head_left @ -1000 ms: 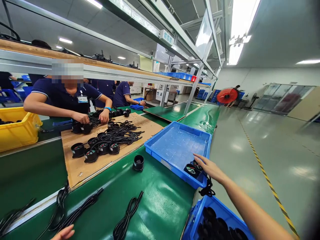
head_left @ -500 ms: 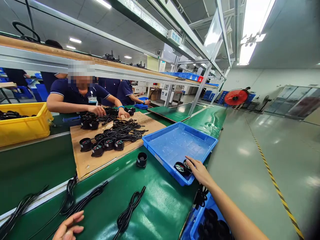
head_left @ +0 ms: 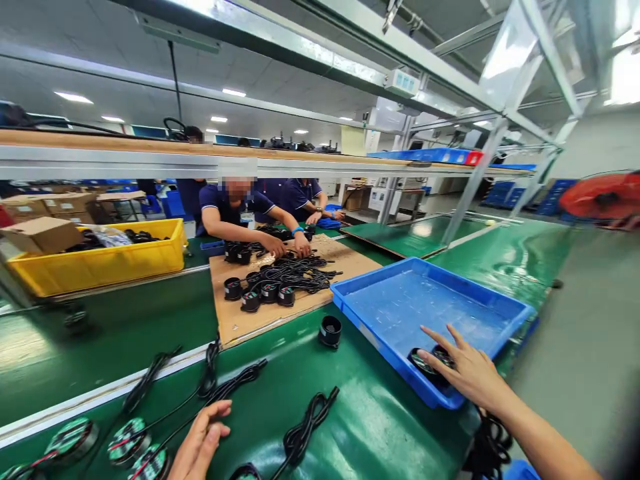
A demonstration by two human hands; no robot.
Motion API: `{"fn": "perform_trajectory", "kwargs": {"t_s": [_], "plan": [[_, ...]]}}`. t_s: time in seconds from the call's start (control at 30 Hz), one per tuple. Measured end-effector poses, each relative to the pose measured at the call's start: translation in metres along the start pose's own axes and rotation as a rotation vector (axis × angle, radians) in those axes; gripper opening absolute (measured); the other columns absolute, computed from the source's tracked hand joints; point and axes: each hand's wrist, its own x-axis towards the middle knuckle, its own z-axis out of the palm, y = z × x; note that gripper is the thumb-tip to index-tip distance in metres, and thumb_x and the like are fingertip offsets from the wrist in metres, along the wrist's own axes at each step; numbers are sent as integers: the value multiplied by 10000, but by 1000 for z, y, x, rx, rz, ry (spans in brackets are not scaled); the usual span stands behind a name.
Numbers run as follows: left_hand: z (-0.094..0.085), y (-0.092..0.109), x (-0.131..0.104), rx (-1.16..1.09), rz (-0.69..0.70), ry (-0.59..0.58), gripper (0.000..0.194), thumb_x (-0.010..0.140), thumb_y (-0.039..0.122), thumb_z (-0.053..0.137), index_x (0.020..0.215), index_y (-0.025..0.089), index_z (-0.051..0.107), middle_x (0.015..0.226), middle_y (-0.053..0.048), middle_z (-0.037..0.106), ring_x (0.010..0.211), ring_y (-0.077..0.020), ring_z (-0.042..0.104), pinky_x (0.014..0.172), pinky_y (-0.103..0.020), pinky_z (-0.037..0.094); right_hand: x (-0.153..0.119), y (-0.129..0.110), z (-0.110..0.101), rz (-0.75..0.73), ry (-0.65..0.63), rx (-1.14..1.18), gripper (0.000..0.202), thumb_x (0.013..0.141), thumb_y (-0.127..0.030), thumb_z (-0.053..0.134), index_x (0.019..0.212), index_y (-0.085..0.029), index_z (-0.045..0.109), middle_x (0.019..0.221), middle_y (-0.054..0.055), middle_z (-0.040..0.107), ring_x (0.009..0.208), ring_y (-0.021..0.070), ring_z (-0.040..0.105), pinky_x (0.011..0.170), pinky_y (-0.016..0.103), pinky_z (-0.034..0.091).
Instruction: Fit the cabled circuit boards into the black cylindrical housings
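My right hand [head_left: 467, 370] is over the near corner of a blue tray [head_left: 383, 350], fingers spread. Right under the fingers sit two round black housings with circuit boards inside, one housing [head_left: 419, 360] partly covered by them. My left hand [head_left: 203, 437] hovers at the lower left, fingers loosely bent and apart, with nothing seen in it. Beside it lie a coiled black cable [head_left: 237, 380] and round green circuit boards [head_left: 129, 440] with red wires. Another coiled cable [head_left: 310, 427] rests between my hands. An upright black housing [head_left: 330, 331] stands on the green bench left of the tray.
Across the bench a co-worker's hands [head_left: 287, 245] handle cables on a wooden board [head_left: 240, 327] with several cabled housings. A yellow bin [head_left: 105, 270] stands at the left. Metal shelf posts [head_left: 475, 180] rise behind the tray. At the lower right is a blue container [head_left: 520, 470].
The view has turned left, bringing green circuit boards into sight at the lower left. My right hand's fingers have spread and lifted from the housings in the tray.
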Motion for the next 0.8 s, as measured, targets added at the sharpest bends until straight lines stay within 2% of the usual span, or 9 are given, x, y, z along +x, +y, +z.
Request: {"fn": "perform_trajectory", "kwargs": {"t_s": [0.1, 0.27, 0.33, 0.43, 0.5, 0.57, 0.63, 0.7, 0.8], "plan": [[0, 4, -3, -15, -18, -4, 660, 887, 776, 451, 1213, 246, 672, 1166, -98, 710, 1000, -289, 696, 903, -405, 580, 16, -12, 7, -145, -170, 25, 568, 846, -760, 428, 1054, -329, 736, 1244, 91, 714, 1250, 384, 601, 1067, 548, 447], [-6, 0, -4, -7, -30, -92, 596, 917, 730, 462, 1243, 271, 656, 1251, -87, 665, 1004, -258, 672, 972, -391, 538, 21, -17, 3, -138, -294, 45, 566, 857, -764, 391, 677, -294, 651, 774, 72, 744, 902, 352, 704, 911, 483, 540], [-7, -1, -4, 1, -19, -119, 588, 930, 721, 447, 1260, 275, 641, 1260, -90, 659, 1023, -260, 667, 979, -392, 534, 21, -19, -4, -115, -249, 29, 594, 828, -792, 385, 656, -289, 650, 802, 91, 753, 905, 365, 703, 904, 506, 540], [-7, -1, -3, -7, -13, -136, 560, 948, 697, 436, 1269, 279, 624, 1281, -87, 648, 1030, -256, 662, 978, -395, 530, 17, -35, -17, -89, -86, 6, 682, 780, -840, 337, 766, -274, 718, 1085, 153, 749, 1076, 441, 657, 1014, 653, 438], [-6, 1, -4, -11, -15, -150, 540, 959, 680, 438, 1270, 278, 619, 1262, -85, 651, 1033, -254, 658, 985, -400, 521, 6, -59, -22, -142, 44, 69, 679, 823, -803, 335, 879, -260, 739, 1167, 182, 714, 1142, 465, 622, 1049, 693, 390], [-6, 2, -4, -17, -11, -156, 534, 964, 671, 443, 1272, 271, 617, 1249, -89, 649, 1035, -254, 652, 993, -407, 509, -15, -94, -19, -260, 87, 176, 573, 890, -725, 390, 970, -275, 735, 1140, 157, 715, 1138, 423, 636, 1043, 618, 456], [-6, 4, -6, -36, -6, -165, 539, 974, 662, 433, 1279, 256, 614, 1251, -99, 643, 1036, -256, 645, 1000, -412, 496, -43, -135, -10, -403, -50, 261, 468, 891, -695, 492, 1073, -329, 721, 1219, 88, 696, 1176, 375, 633, 1032, 538, 513], [-7, 7, -7, -58, -3, -186, 557, 988, 654, 409, 1301, 235, 601, 1255, -114, 637, 1037, -259, 635, 1000, -414, 484, -72, -180, 3, -570, -289, 362, 456, 890, -648, 593, 1222, -348, 680, 1354, 69, 632, 1258, 355, 591, 1059, 535, 505], [-8, 10, -9, -76, 4, -217, 581, 1002, 649, 382, 1331, 212, 577, 1244, -128, 632, 1044, -262, 615, 1002, -415, 464, -105, -243, 23, -741, -557, 445, 744, 819, -668, 708, 1449, -314, 531, 1503, 108, 518, 1364, 338, 510, 1122, 519, 453]]}}
